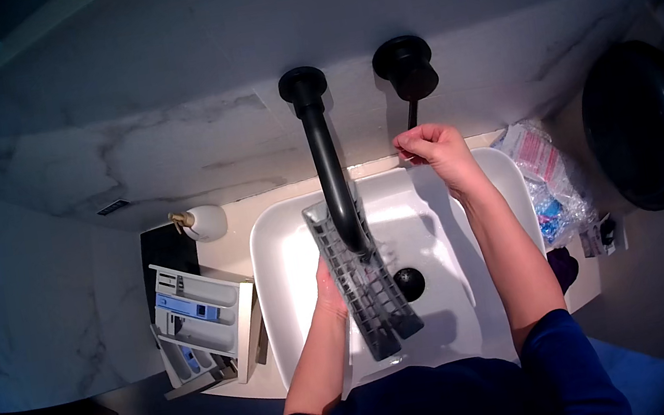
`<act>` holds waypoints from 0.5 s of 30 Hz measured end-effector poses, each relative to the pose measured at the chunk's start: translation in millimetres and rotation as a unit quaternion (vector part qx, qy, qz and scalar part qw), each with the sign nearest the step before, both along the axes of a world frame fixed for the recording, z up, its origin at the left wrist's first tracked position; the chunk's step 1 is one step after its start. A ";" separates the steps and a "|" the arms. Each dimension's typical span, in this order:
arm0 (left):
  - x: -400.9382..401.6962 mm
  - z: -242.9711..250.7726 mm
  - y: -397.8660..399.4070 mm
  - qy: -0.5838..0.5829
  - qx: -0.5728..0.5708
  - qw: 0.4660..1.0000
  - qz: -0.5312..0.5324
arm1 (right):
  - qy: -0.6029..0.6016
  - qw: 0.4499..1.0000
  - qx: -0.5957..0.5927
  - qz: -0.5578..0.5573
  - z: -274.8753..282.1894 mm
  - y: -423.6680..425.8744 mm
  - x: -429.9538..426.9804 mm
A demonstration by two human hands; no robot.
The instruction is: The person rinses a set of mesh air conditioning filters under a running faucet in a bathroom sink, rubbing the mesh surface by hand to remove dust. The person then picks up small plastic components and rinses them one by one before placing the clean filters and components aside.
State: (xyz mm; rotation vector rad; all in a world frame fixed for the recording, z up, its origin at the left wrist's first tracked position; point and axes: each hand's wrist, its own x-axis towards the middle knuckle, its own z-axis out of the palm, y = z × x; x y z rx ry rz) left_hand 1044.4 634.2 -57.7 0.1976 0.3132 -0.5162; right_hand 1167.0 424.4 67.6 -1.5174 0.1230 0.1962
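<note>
My left hand (330, 284) grips a curved grey plastic filter frame with a grid (359, 286), which looks like a dryer lint filter. The frame is tilted lengthwise above the white washbasin (270, 305), directly under the black wall spout (330, 169). The spout hides part of the grid, and the frame covers most of my left fingers. Up by the wall, my right hand (431, 146) pinches the end of the thin lever (412, 114) on the black mixer tap (408, 69). Below the frame, the black drain (410, 284) is partly covered by it.
Two detergent drawers (200, 309) with blue inserts lie left of the basin. Behind them stands a white soap dispenser (207, 223). To the right are clear plastic packaging (548, 183), a dark purple cloth-like item (563, 269) and a large dark oval object (639, 126).
</note>
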 end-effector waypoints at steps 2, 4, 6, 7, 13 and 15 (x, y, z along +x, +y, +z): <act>8.1 -9.3 2.4 -0.037 0.038 0.998 -0.017 | 0.003 1.000 -0.003 0.009 1.4 -1.3 -1.0; 15.7 20.0 -8.3 -0.015 0.087 0.996 -0.016 | 0.007 1.000 -0.006 0.011 -0.9 -6.1 0.0; 20.5 27.4 -9.3 -0.005 0.151 0.989 -0.007 | 0.001 1.000 0.003 0.011 -2.9 -7.1 0.0; 23.0 25.5 -6.6 -0.004 0.152 0.988 -0.007 | 0.001 1.000 0.004 0.011 -2.2 -5.7 -0.2; 39.3 19.4 8.8 -0.038 0.177 0.983 0.029 | -0.003 1.000 -0.010 -0.004 -3.0 -4.8 3.7; 40.5 23.9 13.5 -0.044 0.146 0.986 0.067 | -0.002 1.000 -0.019 0.000 -3.9 -5.8 4.7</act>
